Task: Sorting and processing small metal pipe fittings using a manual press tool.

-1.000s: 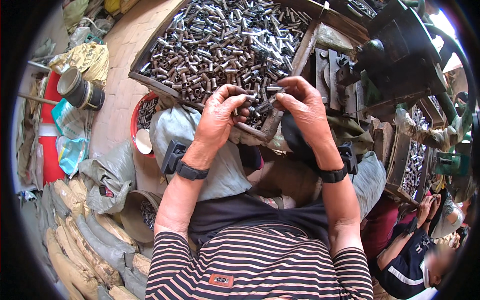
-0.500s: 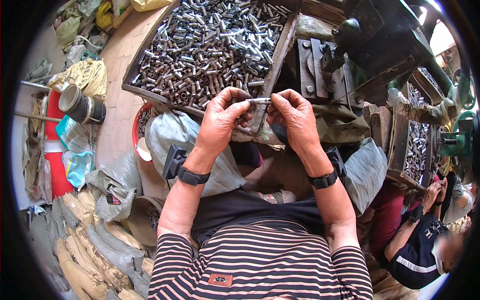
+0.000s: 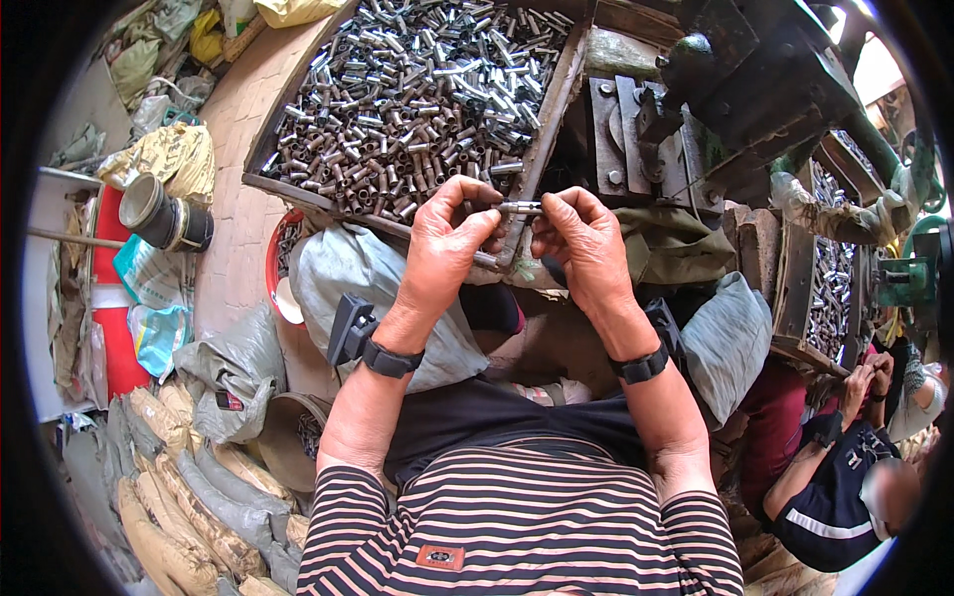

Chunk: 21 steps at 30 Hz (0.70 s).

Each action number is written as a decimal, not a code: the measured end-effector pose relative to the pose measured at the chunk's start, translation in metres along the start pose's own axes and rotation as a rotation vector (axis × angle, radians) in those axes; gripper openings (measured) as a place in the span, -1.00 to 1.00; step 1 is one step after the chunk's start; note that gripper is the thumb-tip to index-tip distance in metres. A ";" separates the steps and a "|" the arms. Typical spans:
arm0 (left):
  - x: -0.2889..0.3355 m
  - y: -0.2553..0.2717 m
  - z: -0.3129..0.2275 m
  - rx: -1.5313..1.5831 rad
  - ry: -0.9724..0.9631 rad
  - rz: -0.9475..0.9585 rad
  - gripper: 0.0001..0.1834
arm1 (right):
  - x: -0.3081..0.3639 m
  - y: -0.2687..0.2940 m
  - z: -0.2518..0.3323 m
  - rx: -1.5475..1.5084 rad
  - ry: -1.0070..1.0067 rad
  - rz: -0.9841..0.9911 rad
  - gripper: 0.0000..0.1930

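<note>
Steel glints between both hands: a short metal tube (image 3: pixel 520 208) is pinched at its left end by the left hand (image 3: pixel 444 245) and at its right end by the right hand (image 3: pixel 586 243), fingers curled close, the piece lying level between the thumbs. Each wrist wears a black band. Just beyond the hands stands a wooden tray (image 3: pixel 298 192) heaped with similar grey metal tubes (image 3: pixel 417 89), and the held piece hovers over its near right corner. Right of the tray sits a dark, heavy press machine (image 3: pixel 755 79). Below the hands lie grey sacks (image 3: pixel 338 278) across the lap. Far left, a tin can (image 3: pixel 164 214) rests beside a red container (image 3: pixel 109 338). At lower right another person (image 3: pixel 845 477) in dark blue sits near a second tray of tubes (image 3: pixel 830 288).
</note>
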State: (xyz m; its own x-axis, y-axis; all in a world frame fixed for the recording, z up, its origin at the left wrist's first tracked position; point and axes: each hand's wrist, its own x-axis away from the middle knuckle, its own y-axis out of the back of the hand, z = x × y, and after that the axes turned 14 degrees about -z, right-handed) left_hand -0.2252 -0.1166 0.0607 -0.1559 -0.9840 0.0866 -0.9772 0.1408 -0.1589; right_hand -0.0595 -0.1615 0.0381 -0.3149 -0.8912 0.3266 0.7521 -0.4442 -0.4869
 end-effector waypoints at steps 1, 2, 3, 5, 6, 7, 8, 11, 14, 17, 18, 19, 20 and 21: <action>0.001 0.000 0.000 0.000 0.001 -0.001 -0.88 | 0.000 -0.001 0.000 0.014 0.003 -0.013 -0.80; 0.002 0.001 0.000 -0.133 -0.089 -0.017 -0.88 | 0.001 -0.001 0.000 0.015 0.002 -0.012 -0.80; 0.003 0.001 0.000 -0.265 -0.179 -0.031 -0.87 | 0.001 -0.002 -0.001 -0.011 -0.015 -0.016 -0.80; 0.003 0.000 -0.003 -0.366 -0.303 -0.023 -0.88 | 0.000 -0.001 -0.001 -0.036 -0.031 -0.021 -0.80; 0.002 0.000 -0.006 -0.469 -0.430 -0.017 -0.88 | -0.001 0.002 -0.001 -0.048 -0.080 0.004 -0.81; 0.002 0.001 -0.007 -0.469 -0.430 -0.018 -0.88 | -0.003 0.004 -0.001 -0.061 -0.129 0.029 -0.81; 0.002 0.003 -0.008 -0.478 -0.419 0.025 -0.89 | -0.004 0.008 -0.001 -0.060 -0.129 0.029 -0.81; 0.003 0.008 -0.015 -0.487 -0.358 0.097 -0.88 | -0.007 0.015 -0.002 -0.046 -0.191 0.097 -0.82; 0.005 0.009 -0.015 -0.521 -0.355 0.120 -0.86 | -0.004 0.017 -0.006 -0.005 -0.206 0.081 -0.83; 0.008 0.010 -0.009 -0.485 -0.303 0.095 -0.87 | -0.001 0.014 -0.006 0.021 -0.099 0.041 -0.84; 0.008 0.011 -0.007 -0.410 -0.200 0.083 -0.88 | -0.002 0.015 -0.006 -0.033 -0.139 0.069 -0.84; 0.008 0.011 -0.006 -0.408 -0.198 0.084 -0.88 | -0.002 0.016 -0.006 -0.086 -0.180 0.095 -0.84; 0.009 0.012 -0.005 -0.292 -0.098 0.079 -0.88 | -0.001 0.015 -0.006 -0.085 -0.181 0.093 -0.84; 0.009 0.014 -0.005 -0.176 0.002 0.071 -0.88 | 0.000 0.012 -0.007 -0.120 -0.197 0.101 -0.83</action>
State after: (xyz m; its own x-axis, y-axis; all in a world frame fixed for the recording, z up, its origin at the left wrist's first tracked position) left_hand -0.2407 -0.1229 0.0637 -0.2257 -0.9706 0.0836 -0.9738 0.2273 0.0098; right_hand -0.0541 -0.1673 0.0265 -0.1139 -0.9017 0.4170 0.6965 -0.3718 -0.6137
